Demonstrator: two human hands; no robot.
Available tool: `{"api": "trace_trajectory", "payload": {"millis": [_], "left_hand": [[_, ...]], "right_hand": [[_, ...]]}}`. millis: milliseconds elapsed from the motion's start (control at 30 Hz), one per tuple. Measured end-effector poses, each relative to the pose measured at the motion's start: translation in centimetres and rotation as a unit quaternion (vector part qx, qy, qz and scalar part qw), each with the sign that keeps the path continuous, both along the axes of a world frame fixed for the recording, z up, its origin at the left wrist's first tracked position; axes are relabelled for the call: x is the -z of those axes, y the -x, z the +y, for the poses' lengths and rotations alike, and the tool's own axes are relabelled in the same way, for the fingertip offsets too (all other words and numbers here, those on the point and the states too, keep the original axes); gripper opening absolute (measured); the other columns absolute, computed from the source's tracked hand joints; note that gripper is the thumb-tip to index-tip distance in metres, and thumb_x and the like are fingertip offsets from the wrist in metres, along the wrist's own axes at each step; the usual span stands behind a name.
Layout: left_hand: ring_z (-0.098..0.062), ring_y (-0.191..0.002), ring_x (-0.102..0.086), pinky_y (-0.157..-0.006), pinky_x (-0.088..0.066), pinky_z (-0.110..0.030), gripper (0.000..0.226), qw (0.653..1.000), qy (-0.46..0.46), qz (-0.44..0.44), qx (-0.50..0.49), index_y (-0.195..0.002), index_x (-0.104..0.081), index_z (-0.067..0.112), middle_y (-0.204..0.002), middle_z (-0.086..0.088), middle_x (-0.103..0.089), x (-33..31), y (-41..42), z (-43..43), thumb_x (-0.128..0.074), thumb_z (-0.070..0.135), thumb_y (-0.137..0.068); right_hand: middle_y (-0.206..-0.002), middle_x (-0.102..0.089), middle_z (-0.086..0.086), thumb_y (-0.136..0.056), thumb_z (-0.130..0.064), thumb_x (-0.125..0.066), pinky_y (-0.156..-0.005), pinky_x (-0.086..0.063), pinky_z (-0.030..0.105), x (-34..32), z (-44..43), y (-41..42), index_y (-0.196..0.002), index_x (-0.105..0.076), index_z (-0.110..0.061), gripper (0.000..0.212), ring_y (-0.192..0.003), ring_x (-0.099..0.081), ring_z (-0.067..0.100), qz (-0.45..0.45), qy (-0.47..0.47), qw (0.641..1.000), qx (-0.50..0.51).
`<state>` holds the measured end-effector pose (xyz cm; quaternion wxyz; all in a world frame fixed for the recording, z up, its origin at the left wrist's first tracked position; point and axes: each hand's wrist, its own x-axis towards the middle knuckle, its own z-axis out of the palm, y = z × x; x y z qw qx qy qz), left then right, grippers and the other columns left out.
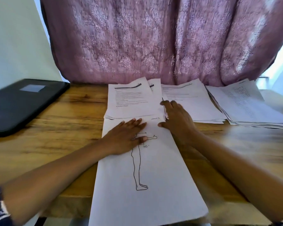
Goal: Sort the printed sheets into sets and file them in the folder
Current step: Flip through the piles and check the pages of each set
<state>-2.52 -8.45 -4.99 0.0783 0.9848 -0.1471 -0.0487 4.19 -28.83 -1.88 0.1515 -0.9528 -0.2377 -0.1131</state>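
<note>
The person's left hand (129,136) lies flat, fingers straight and released, on a long white sheet (147,185) printed with the outline of a standing figure with one arm held out. The thumb rests on the figure's arm. This sheet runs from the middle of the wooden surface (64,128) to 6 o'clock, where its near end hangs over the edge.

The right hand (176,121) lies open just beside the left, at 1 o'clock from it, grasping nothing. Its thumb touches the top of the figure sheet and its spread fingers reach onto the right edge of the first stack (131,101).

Taking the figure sheet as the centre of the dial, that first stack of text pages lies at 12 o'clock, its near edge overlapping the top of the sheet. A second stack (193,105) sits at 1 o'clock, touching the first. A third stack (245,106), loosely fanned, lies at 2 o'clock, just beside the second.

The dark folder (20,103) lies flat and closed at 10 o'clock, well apart from the papers, with a pale rectangle on its cover. A mauve patterned curtain (145,38) hangs behind the surface.
</note>
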Motion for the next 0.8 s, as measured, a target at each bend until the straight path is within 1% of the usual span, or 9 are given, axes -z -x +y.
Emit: {"api": "trace_trajectory", "payload": {"millis": [67, 200, 267, 367, 467, 533, 633, 733, 800], "left_hand": [[-0.005, -0.147, 0.007, -0.119, 0.002, -0.029, 0.066, 1.0, 0.002, -0.005, 0.0, -0.153, 0.0, 0.035, -0.161, 0.012, 0.005, 0.1, -0.1, 0.1, -0.022, 0.059, -0.096], [-0.001, -0.146, 0.007, -0.116, 0.004, -0.024, 0.068, 1.0, 0.024, 0.003, 0.002, -0.152, -0.002, 0.037, -0.16, 0.016, 0.005, 0.2, -0.3, 0.2, -0.023, 0.063, -0.093], [0.001, -0.145, 0.006, -0.115, 0.004, -0.022, 0.072, 0.999, 0.031, 0.006, 0.002, -0.152, -0.002, 0.039, -0.16, 0.018, 0.005, 0.2, -0.3, 0.3, -0.021, 0.067, -0.088], [0.001, -0.145, 0.006, -0.114, 0.004, -0.022, 0.078, 0.999, 0.041, 0.012, 0.002, -0.152, -0.002, 0.04, -0.159, 0.019, 0.005, 0.2, -0.4, 0.4, -0.017, 0.07, -0.082], [0.002, -0.145, 0.006, -0.114, 0.005, -0.021, 0.08, 0.999, 0.042, 0.011, 0.001, -0.152, -0.004, 0.039, -0.159, 0.019, 0.005, 0.4, -0.5, 0.4, -0.018, 0.07, -0.08], [0.002, -0.145, 0.005, -0.114, 0.004, -0.021, 0.08, 0.999, 0.051, 0.006, -0.003, -0.152, -0.006, 0.039, -0.16, 0.018, 0.003, 0.6, -0.6, 0.6, -0.02, 0.072, -0.081], [0.002, -0.145, -0.002, -0.114, 0.004, -0.022, 0.087, 0.993, 0.114, -0.022, -0.013, -0.152, -0.012, 0.039, -0.161, 0.015, -0.006, 1.1, -0.6, 0.9, -0.027, 0.084, -0.078], [-0.005, -0.147, -0.007, -0.113, 0.01, -0.028, 0.089, 0.97, 0.207, -0.112, -0.064, -0.151, -0.019, 0.035, -0.161, 0.007, -0.015, 0.9, -0.8, 1.2, -0.042, 0.072, -0.073], [-0.014, -0.149, 0.0, -0.113, 0.01, -0.031, 0.091, 0.938, 0.255, -0.2, -0.123, -0.152, -0.017, 0.03, -0.162, -0.003, -0.009, 0.2, -1.2, 1.7, -0.059, 0.059, -0.077]], "right_hand": [[-0.133, -0.051, 0.002, -0.081, -0.04, -0.072, -0.098, -0.041, 0.036, 0.0, 0.0, 0.4, -0.137, -0.037, -0.019, 0.069, -0.119, -0.048, 0.021, -0.042, 0.037, 0.998, -0.035], [-0.13, -0.057, 0.005, -0.086, -0.054, -0.058, -0.099, -0.045, 0.037, 1.0, -0.1, 0.3, -0.137, -0.03, -0.02, 0.067, -0.114, -0.057, 0.025, 0.037, 0.101, 0.993, -0.043], [-0.132, -0.057, 0.005, -0.088, -0.053, -0.056, -0.099, -0.046, 0.037, 1.1, -0.2, 0.1, -0.139, -0.028, -0.019, 0.067, -0.114, -0.058, 0.026, 0.062, 0.106, 0.991, -0.044], [-0.129, -0.059, 0.002, -0.087, -0.049, -0.061, -0.095, -0.047, 0.035, 0.6, -0.3, 0.4, -0.139, -0.028, -0.021, 0.068, -0.112, -0.059, 0.023, 0.049, 0.086, 0.994, -0.051], [-0.094, -0.065, -0.005, -0.078, -0.044, -0.073, -0.066, -0.049, 0.022, 0.1, -0.5, 0.9, -0.124, -0.035, -0.026, 0.062, -0.077, -0.061, 0.011, 0.08, -0.032, 0.996, -0.007], [-0.085, -0.061, -0.006, -0.075, -0.035, -0.078, -0.057, -0.046, 0.02, 0.0, -0.6, 0.8, -0.119, -0.036, -0.029, 0.061, -0.069, -0.059, 0.01, 0.157, -0.126, 0.979, 0.01], [-0.093, -0.067, 0.006, -0.077, -0.014, -0.078, -0.059, -0.051, 0.025, 0.2, -1.0, 0.2, -0.12, -0.045, -0.026, 0.056, -0.073, -0.063, 0.018, 0.275, -0.265, 0.924, 0.015], [-0.099, -0.069, 0.016, -0.077, -0.002, -0.075, -0.073, -0.057, 0.038, 0.3, -1.3, -0.6, -0.106, -0.053, -0.021, 0.041, -0.085, -0.068, 0.03, 0.356, -0.349, 0.867, 0.014], [-0.102, -0.069, 0.018, -0.078, 0.001, -0.073, -0.079, -0.058, 0.041, 0.0, -1.5, -0.8, -0.101, -0.056, -0.016, 0.033, -0.091, -0.069, 0.033, 0.377, -0.39, 0.84, 0.011]]}}
